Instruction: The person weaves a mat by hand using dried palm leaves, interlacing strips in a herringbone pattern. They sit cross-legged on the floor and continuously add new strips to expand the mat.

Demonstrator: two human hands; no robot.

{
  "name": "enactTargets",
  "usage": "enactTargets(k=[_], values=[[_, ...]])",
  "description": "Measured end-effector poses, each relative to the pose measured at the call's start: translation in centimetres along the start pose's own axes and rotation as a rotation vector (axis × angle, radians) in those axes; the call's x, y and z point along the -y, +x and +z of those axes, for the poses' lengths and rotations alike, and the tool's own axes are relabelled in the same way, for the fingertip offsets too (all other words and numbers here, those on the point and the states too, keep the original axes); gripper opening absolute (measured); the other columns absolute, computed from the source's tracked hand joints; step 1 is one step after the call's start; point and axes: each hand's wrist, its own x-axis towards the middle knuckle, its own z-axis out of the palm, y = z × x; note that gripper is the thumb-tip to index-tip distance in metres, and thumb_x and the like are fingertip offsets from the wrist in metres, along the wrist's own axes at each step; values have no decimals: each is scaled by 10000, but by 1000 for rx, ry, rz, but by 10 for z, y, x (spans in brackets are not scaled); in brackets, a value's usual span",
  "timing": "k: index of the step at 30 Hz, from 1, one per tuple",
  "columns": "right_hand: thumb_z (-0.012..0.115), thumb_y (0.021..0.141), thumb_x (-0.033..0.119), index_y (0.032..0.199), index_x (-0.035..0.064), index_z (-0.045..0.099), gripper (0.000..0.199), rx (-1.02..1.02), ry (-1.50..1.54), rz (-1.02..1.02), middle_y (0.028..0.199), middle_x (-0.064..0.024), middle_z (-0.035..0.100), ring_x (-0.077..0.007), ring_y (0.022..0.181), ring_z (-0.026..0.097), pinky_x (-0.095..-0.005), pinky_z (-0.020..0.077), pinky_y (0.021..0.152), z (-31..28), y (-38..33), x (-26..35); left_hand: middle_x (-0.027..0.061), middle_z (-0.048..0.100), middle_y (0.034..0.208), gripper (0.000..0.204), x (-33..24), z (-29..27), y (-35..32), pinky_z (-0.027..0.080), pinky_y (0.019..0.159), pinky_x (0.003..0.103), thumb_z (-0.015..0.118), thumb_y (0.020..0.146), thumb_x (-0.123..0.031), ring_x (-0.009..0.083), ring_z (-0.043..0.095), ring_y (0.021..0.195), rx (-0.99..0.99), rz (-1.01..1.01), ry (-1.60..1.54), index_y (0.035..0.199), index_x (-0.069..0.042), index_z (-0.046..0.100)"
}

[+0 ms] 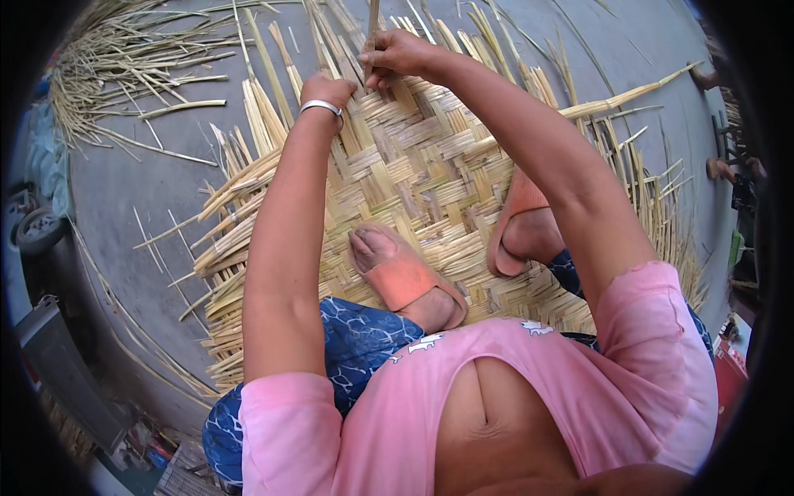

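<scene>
The person is squatting on a half-woven bamboo mat (413, 174), both arms reaching forward to its far edge. The right hand (397, 56) is pinching closed around one upright bamboo strip (373, 25), thumb and fingers wrapped tight on it; the strip is rising straight up from the grip toward the top of the picture. Just beside that grip, to its left and a little nearer the body, the left hand (327, 89) is pressing down on the mat's weave, fingers curled; whether it is clasping a strip underneath I cannot tell. One silver bangle (321, 106) is sitting on the left wrist.

Below the two hands, toward the body, two feet are resting on the mat, each in one orange slipper: the left slipper (405, 281) lying under the left forearm's line, the right slipper (517, 223) tucked under the right forearm. Loose strip ends are fanning out from the mat on every side of the grip; they are too many and too overlapped to count.

Well away to the left of the hands, one heap of loose bamboo strips (116, 66) is lying on the grey ground (141, 182)
</scene>
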Motion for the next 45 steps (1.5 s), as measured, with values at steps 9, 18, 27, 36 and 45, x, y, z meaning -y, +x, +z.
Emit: enactTargets(k=[9,18,27,36,45], values=[[515,910,184,1013,-27,516,235,32,9,28,798,-106,640,-156,683,655,-248,540,596,9,6,3,82,639,844,280,19,0,8,494,611,307,686,718,-127,175,606,684,69,125,-140,946,8,594],[541,888,174,1022,10,508,214,48,-16,29,720,-126,656,-164,564,629,-279,532,528,5,25,-5,250,611,962,403,-24,-12,-49,465,785,406,626,776,-338,384,589,902,-115,247,583,979,7,586],[543,896,237,1091,22,527,291,89,-54,32,789,-78,643,-124,663,632,-252,519,593,3,20,-2,181,643,944,331,15,-11,-30,463,790,354,639,778,-217,301,622,884,-64,324,89,1012,6,570],[559,884,255,995,24,545,256,188,-218,21,732,-70,634,-128,633,627,-257,516,562,3,26,1,169,645,926,330,14,-11,-34,466,769,336,651,767,-203,258,621,853,-67,310,50,991,25,565],[574,863,196,929,21,564,187,226,-520,-54,708,-77,632,-152,595,633,-270,508,525,19,25,10,144,647,901,326,27,-11,-30,473,737,322,649,768,-201,208,609,807,-44,356,-93,993,16,553]])
